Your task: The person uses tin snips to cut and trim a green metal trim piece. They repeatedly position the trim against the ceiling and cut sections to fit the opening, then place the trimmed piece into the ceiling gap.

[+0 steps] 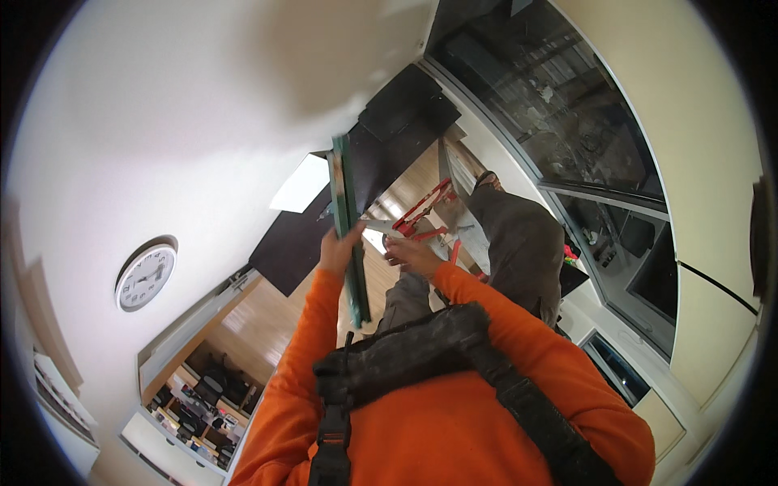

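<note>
My left hand (341, 249) is closed round a long, narrow dark green bar (342, 190) that stands nearly upright in the view. A lengthwise groove shows in the bar, and its upper part has a pale brownish inner side. Just right of the bar, my right hand (412, 257) has its fingers curled and bent together. What they hold, if anything, is too small or blurred to name. A pale grey strip (377, 226) shows between the bar and the right fingers; whether it touches either hand is unclear.
Below are a red-framed stepladder (425, 212) and my bent leg in grey trousers (519, 235). Black panels (397, 121) and a white sheet (301, 185) lie along the white wall. A round clock (147, 277) hangs left. Dark glass windows (559, 97) fill the right.
</note>
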Demonstrator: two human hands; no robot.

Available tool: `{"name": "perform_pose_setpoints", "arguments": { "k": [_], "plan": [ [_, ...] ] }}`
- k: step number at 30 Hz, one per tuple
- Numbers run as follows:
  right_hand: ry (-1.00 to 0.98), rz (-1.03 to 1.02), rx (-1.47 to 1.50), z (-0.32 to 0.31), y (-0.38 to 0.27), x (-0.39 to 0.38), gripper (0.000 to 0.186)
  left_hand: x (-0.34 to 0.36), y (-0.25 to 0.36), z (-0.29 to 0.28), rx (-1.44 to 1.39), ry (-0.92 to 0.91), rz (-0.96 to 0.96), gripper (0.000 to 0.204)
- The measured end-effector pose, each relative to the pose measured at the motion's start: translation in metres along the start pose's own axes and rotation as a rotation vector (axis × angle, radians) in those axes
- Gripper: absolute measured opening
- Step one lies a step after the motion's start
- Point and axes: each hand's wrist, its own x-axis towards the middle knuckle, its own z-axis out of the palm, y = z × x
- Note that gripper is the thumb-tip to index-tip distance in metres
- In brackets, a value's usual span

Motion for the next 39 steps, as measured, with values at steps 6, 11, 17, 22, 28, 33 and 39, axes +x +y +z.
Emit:
{"name": "perform_pose_setpoints", "arguments": {
  "k": [6, 11, 17, 22, 28, 33, 39],
  "plan": [
    [-0.288, -0.111, 0.176, 0.093, -0.136, -0.037, 0.057, 0.066, 0.101, 0.02, -0.372, -0.235, -0.023, 0.048],
    [-0.292, -0.141, 0.209, 0.1, -0.186, -0.055, 0.057, 0.072, 0.155, 0.035, -0.445, -0.258, 0.001, 0.052],
    [-0.302, -0.182, 0.212, 0.094, -0.172, -0.062, 0.054, 0.068, 0.148, 0.042, -0.499, -0.327, -0.049, 0.04],
    [-0.252, -0.147, 0.245, 0.087, -0.158, -0.067, 0.047, 0.054, 0.131, 0.049, -0.51, -0.306, -0.046, 0.04],
    [0.52, -0.317, 0.127, 0.046, -0.162, -0.087, 0.032, 0.043, 0.116, 0.046, -0.026, 0.012, 0.136, 0.064],
    [0.752, -0.702, 0.007, -0.065, -0.177, -0.133, 0.036, 0.05, 0.012, 0.097, 0.846, 0.075, 0.402, 0.073],
    [0.77, -0.758, -0.05, -0.086, -0.197, -0.198, 0.039, 0.031, -0.107, 0.174, 0.72, -0.101, 0.443, 0.059]
  ]
}}
